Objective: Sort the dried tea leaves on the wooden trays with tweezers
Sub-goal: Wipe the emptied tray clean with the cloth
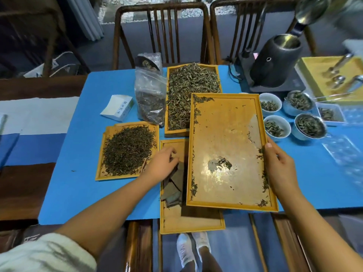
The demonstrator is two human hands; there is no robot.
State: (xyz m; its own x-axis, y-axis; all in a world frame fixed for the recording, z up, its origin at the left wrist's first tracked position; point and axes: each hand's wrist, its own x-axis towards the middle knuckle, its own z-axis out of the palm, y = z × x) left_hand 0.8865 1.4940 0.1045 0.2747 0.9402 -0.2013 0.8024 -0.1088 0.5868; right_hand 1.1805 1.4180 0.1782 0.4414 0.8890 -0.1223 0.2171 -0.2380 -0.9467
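**Blue bench, four wooden trays, one tray held up**

Blue-covered bench in front of two wooden chairs, crowded with tea gear. Far middle: long tray heaped with greenish dried leaves, a clear plastic bag of leaves leaning just to its left, a small white box beside that. Near left: square tray piled with darker leaves. Right side: white cups holding leaves, a dark kettle on its base behind them.

Right hand gripping the right rim of the large, nearly bare tray, thumb over the edge; only scattered leaves along its borders and a small clump near its middle. Overlaps the long tray at the far end and a lower tray at the near end.

Left hand reaching into the lower tray, fingers curled at dark flat pieces lying there; whether anything is actually pinched cannot be told. Tweezers not made out.
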